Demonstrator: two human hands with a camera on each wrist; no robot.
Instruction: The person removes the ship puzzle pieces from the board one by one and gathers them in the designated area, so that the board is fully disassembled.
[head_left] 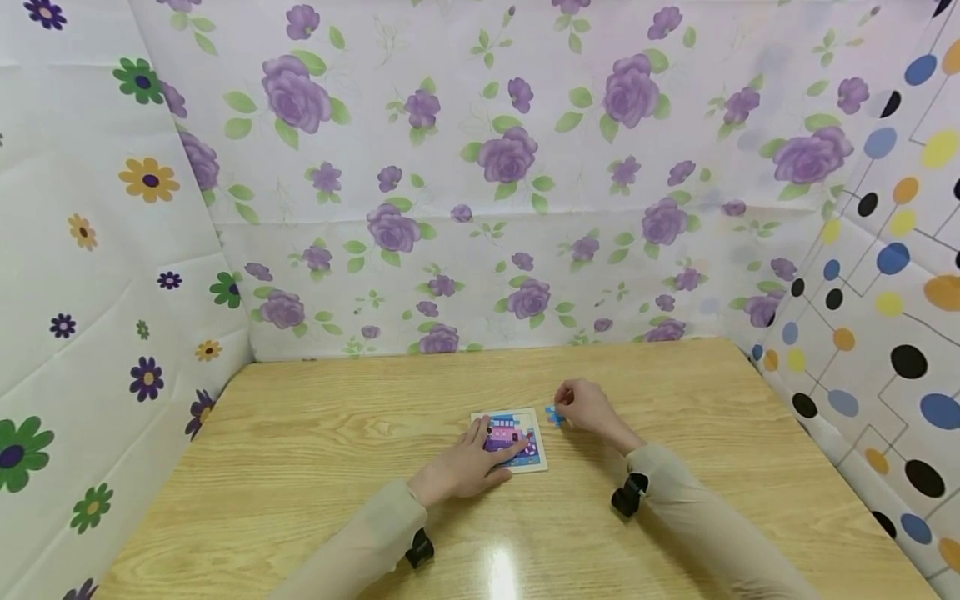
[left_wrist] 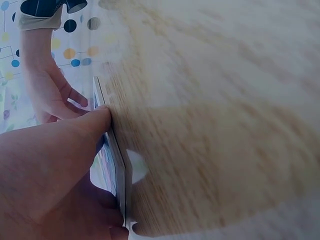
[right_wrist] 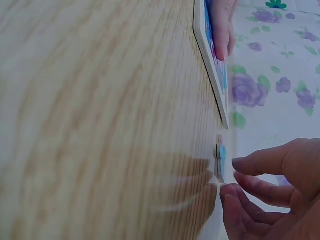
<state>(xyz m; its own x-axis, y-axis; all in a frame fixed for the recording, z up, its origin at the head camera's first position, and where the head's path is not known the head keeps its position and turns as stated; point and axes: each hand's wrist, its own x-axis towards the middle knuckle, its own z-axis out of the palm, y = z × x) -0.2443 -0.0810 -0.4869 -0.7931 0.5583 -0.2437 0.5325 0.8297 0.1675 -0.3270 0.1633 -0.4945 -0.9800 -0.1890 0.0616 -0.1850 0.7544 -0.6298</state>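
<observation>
A small square jigsaw puzzle (head_left: 528, 446) with a pale frame and a pink and purple picture on blue lies on the table. Across its left part rests my left hand (head_left: 468, 467), fingers spread over the picture; its thumb lies at the near edge in the left wrist view. A pale patch shows in the puzzle's upper right. Just right of the frame lies a blue jigsaw piece (head_left: 553, 416), flat on the wood. My right hand (head_left: 588, 407) hovers beside it. In the right wrist view the bent fingertips (right_wrist: 242, 164) are close to the piece (right_wrist: 221, 156), with nothing between them.
The wooden table (head_left: 337, 417) reaches back to a flowered cloth wall (head_left: 450, 275). Patterned cloths also hang at the left and right. Each wrist wears a black camera, and the right one (head_left: 628, 495) is close over the table.
</observation>
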